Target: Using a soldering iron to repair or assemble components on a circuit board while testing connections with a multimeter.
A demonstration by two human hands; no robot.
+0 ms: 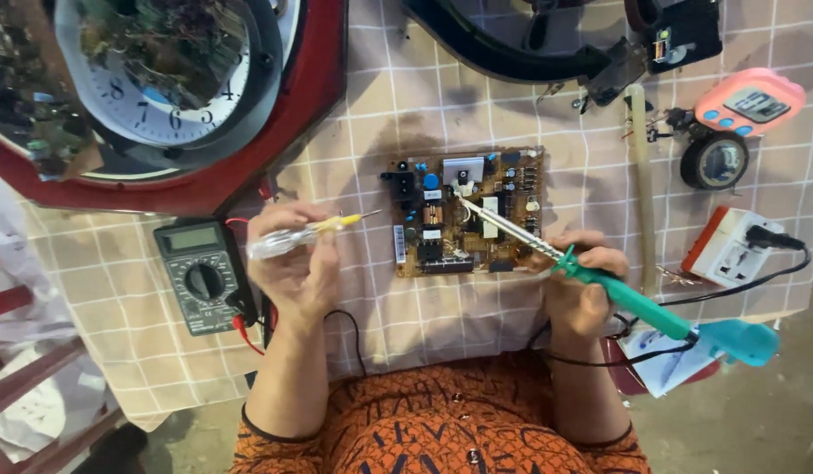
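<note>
A brown circuit board [466, 211] with several components lies on the checked tablecloth in the middle. My right hand [580, 285] grips a green-handled soldering iron [634, 300]; its metal tip rests on the board near a white part. My left hand [294, 263] holds a clear-handled screwdriver [305, 233] with a yellow collar, its tip pointing right toward the board's left edge without touching it.
A grey multimeter [202, 274] with red leads lies left of my left hand. A red-rimmed wall clock [174, 83] fills the top left. At right are a roll of black tape [714, 161], a pink timer [750, 103], and a white-orange power strip [731, 248].
</note>
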